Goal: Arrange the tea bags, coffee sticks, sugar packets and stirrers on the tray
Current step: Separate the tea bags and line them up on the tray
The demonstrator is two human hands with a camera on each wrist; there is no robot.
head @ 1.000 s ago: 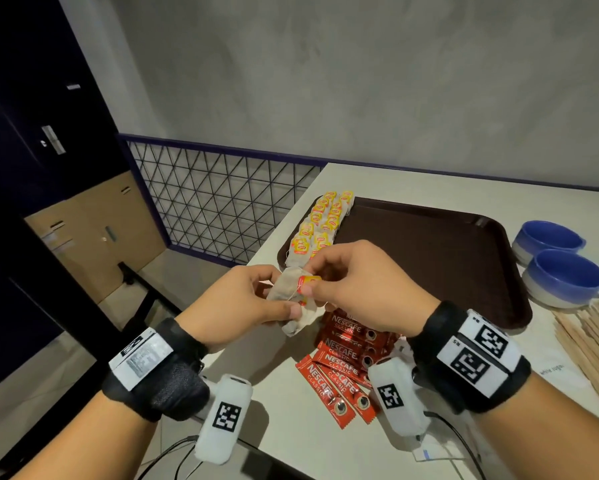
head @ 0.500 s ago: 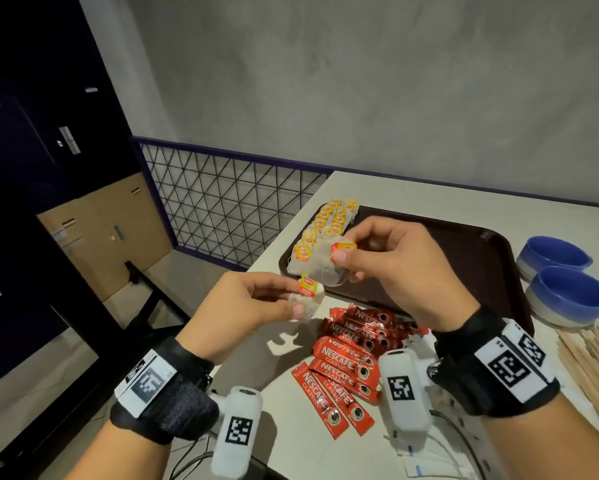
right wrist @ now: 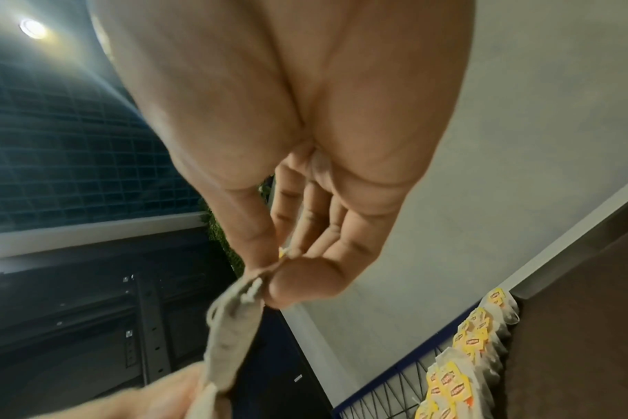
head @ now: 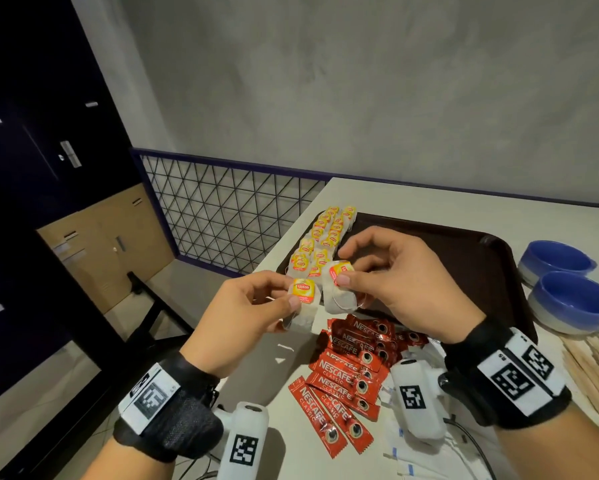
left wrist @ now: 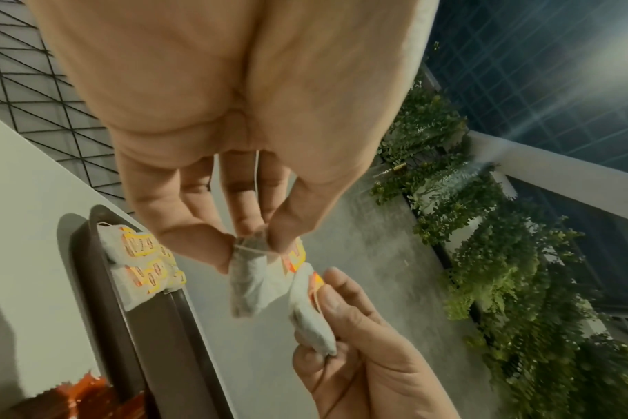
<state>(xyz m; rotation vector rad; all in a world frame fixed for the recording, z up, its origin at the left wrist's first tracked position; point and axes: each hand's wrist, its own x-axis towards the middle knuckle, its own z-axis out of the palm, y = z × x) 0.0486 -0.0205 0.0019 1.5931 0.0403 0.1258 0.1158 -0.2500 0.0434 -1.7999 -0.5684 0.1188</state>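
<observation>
I seem to be at a café or office pantry counter. Across the lower right of the head view runs a pale table (head: 429,202) with a brown serving tray (head: 464,265), Nescafé sticks (head: 346,379), Lipton tea bags (head: 322,233), 2 blue cups (head: 568,285) and wooden stirrers (head: 595,368). Behind is a grey plaster wall (head: 360,81); centre left, a wire-mesh railing (head: 228,216); my left wrist view shows leafy greenery (left wrist: 502,255) at right.

Grey plaster wall (head: 360,81), wire-mesh railing (head: 228,220), white table (head: 429,202), ceiling lamp (right wrist: 33,28)

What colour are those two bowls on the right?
Blue over white bowls; head view shows them best.
</observation>
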